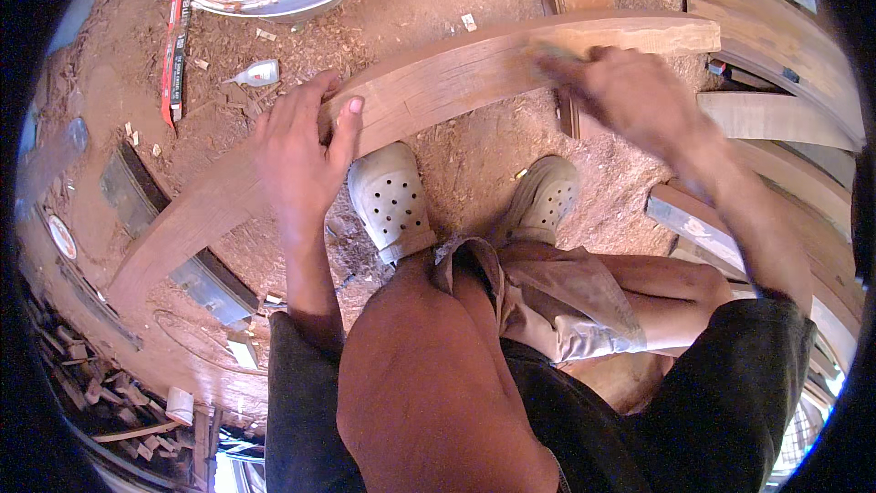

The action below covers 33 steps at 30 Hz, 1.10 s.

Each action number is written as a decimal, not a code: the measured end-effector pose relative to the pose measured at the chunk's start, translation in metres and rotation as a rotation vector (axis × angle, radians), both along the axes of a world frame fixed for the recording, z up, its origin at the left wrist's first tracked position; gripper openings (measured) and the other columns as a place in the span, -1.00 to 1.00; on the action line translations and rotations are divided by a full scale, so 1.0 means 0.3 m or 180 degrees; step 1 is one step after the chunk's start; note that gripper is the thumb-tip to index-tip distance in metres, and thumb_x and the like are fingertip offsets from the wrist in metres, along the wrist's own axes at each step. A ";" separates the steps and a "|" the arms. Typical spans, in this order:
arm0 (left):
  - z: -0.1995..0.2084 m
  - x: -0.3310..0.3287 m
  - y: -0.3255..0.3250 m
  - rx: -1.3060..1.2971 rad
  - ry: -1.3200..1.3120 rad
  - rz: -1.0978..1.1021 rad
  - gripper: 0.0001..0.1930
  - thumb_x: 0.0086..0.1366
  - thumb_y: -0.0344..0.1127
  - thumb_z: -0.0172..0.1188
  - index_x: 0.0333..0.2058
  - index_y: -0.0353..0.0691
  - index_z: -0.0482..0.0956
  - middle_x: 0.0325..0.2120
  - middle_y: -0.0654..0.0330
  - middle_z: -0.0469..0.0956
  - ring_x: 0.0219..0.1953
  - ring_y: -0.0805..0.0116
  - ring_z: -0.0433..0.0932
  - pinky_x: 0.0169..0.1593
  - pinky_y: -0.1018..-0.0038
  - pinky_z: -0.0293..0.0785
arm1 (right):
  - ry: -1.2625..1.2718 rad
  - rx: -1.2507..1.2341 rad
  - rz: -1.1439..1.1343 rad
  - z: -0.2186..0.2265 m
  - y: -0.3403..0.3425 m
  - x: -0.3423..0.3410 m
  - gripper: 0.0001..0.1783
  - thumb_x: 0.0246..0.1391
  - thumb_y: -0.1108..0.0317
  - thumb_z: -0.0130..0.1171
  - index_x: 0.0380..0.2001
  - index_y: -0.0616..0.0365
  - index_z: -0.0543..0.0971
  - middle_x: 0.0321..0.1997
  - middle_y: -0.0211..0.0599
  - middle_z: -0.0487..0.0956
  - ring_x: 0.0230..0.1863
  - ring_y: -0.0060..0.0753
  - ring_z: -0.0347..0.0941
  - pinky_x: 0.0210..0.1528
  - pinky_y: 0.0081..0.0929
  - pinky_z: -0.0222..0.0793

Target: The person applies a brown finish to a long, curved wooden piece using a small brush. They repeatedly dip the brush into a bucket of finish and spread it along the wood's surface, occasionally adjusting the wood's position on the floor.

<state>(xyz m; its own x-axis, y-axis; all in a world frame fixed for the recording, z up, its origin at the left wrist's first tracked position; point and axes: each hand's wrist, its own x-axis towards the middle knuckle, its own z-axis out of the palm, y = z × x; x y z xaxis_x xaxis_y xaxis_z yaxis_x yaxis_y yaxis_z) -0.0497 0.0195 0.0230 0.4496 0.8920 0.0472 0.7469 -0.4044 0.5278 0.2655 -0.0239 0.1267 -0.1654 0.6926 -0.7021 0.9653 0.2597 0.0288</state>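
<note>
A long wooden plank point(438, 82), looking bowed in this view, runs from the lower left to the upper right in front of my feet. My left hand point(306, 141) grips it left of the middle, with the fingers over the far edge and the thumb on the face towards me. On the plank's right part, my right hand point(639, 96) is closed round a small dark piece point(557, 64) pressed to the wood. Motion smears that piece, so its kind does not show. Under the plank's right half lies a darker wooden piece point(568, 119).
A white tub point(283, 11) of orange-brown liquid stands at the far left. Near it lie a small glue bottle point(260, 73) and a red-and-black strip point(173, 59). Boards point(776, 119) crowd the right side. Dark pieces point(214, 288) support the plank's left end. Sawdust and wood scraps cover the ground.
</note>
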 end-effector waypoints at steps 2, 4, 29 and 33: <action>-0.003 0.003 -0.002 -0.0062 -0.0118 0.0039 -0.66 0.28 -0.09 0.24 -0.09 -0.17 0.61 -0.26 0.15 0.65 -0.17 0.16 0.60 -0.06 0.26 0.39 | -0.0455 -0.0350 -0.0003 0.000 0.011 0.168 -0.52 0.30 0.18 0.00 0.28 -0.20 0.39 -0.33 0.03 0.63 -0.30 0.08 0.60 -0.22 0.01 0.54; -0.005 -0.007 0.007 -0.0058 -0.0191 0.0096 -0.67 0.28 -0.10 0.24 -0.09 -0.18 0.60 -0.26 0.15 0.65 -0.17 0.16 0.60 -0.05 0.25 0.39 | 0.0217 -0.0213 -0.0451 0.023 0.015 0.265 -0.56 0.33 0.21 0.02 0.24 -0.05 0.46 -0.22 0.06 0.65 -0.28 0.08 0.61 -0.18 -0.02 0.54; 0.003 -0.001 -0.003 -0.0249 -0.0269 0.0067 -0.69 0.27 -0.14 0.24 -0.10 -0.18 0.62 -0.23 0.15 0.65 -0.19 0.17 0.58 -0.05 0.27 0.37 | 0.1321 0.1743 -0.3213 -0.183 -0.222 -0.276 -0.49 0.21 0.40 0.19 0.25 -0.04 0.47 -0.30 0.15 0.60 -0.33 0.12 0.60 -0.26 -0.14 0.49; -0.003 -0.028 0.008 -0.0209 -0.0257 0.0091 -0.69 0.27 -0.15 0.25 -0.10 -0.19 0.61 -0.23 0.14 0.65 -0.18 0.16 0.59 -0.06 0.27 0.37 | 0.1612 0.1524 -0.3077 -0.098 -0.204 -0.286 -0.50 0.22 0.41 0.19 0.23 0.02 0.48 -0.23 0.20 0.61 -0.26 0.10 0.62 -0.20 -0.18 0.50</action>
<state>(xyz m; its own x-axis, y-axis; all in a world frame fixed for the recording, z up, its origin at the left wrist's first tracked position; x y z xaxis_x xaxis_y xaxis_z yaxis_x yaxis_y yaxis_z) -0.0580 0.0218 0.0221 0.4211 0.9067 0.0233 0.7116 -0.3462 0.6114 0.1798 -0.0851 0.0973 0.3854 0.8564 -0.3437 0.6844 -0.5151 -0.5161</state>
